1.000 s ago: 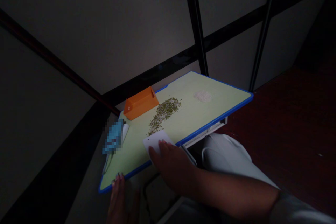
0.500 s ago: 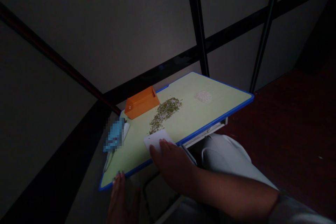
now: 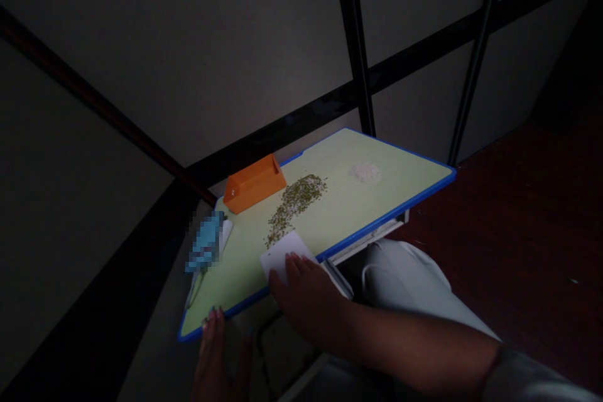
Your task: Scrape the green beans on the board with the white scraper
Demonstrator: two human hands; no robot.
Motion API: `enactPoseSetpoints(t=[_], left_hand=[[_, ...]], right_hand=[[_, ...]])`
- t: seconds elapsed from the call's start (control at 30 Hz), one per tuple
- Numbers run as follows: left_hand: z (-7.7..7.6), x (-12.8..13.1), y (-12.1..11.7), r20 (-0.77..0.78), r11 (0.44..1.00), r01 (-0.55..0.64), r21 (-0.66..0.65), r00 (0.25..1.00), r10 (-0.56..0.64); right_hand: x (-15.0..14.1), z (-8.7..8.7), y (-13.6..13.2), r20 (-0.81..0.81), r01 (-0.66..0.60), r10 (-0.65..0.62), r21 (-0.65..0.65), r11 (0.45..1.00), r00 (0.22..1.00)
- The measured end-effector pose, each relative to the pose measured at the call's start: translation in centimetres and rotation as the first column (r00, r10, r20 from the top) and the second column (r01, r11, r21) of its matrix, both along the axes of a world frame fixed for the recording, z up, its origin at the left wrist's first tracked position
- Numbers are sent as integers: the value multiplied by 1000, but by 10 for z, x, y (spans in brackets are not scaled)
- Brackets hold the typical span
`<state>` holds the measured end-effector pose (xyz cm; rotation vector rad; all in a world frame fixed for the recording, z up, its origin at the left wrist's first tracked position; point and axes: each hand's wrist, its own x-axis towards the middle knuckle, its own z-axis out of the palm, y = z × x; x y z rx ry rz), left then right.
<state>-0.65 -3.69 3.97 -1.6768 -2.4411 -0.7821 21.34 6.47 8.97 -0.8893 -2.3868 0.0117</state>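
Note:
My right hand (image 3: 304, 282) grips a flat white card (image 3: 282, 255), thumb and fingers over its near part, at the front edge of the table (image 3: 325, 224). Just beyond the card lies a long spread of green grains mixed with whitish ones (image 3: 296, 201). Farther right on the pale top sits a small heap of whitish grains (image 3: 365, 172). My left hand (image 3: 214, 352) rests its outstretched fingertips on the table's blue rim near the left corner, holding nothing. Its palm is partly in shadow.
An orange open scoop-like tray (image 3: 255, 184) stands at the table's back left. A blurred blue item (image 3: 206, 244) lies at the left edge, with something white beside it. A panelled wall (image 3: 264, 44) rises behind the table. My leg (image 3: 414, 282) is under the right front edge.
The card in my right hand has shifted very slightly right and turned a little. A few grains near its far edge lie slightly closer to me. My left hand has stayed in place.

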Motion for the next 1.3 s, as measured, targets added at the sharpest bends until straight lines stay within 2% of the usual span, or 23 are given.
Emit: enactPoseSetpoints(t=[0.27,0.4,0.57,0.7,0.83,0.93,1.03,1.13,1.2,1.3], left_hand=[[1,-6,-3,-36,998,48,-35,998,-49],[-5,-4,0,-32,1000,6,22,999,-5],[-13,16,0,-37,993,-48,112,998,52],[-6,35,-3,-9,993,-71,98,997,72],[1,41,-3,37,994,-76,77,997,73],[-1,39,-2,62,994,-59,89,997,53],[-8,34,1,81,991,-56,120,996,46],[-17,25,3,108,995,-61,76,993,53],[-24,17,2,94,996,-66,67,994,59],[-33,3,1,37,998,1,64,999,-3]], right_hand=[[0,1,0,-17,-2,2,-18,1000,1000],[1,3,2,17,-4,4,-16,1000,1000],[9,8,5,192,53,-34,-98,994,981],[17,11,4,260,69,-40,-106,992,965],[21,13,3,235,103,-81,-84,991,969],[20,17,3,235,125,-95,-116,985,967],[16,27,3,258,144,-89,-203,969,962],[9,38,4,246,171,-99,-294,940,964],[4,42,4,221,165,-93,-332,929,971],[-1,42,7,205,154,-82,-364,918,975]])
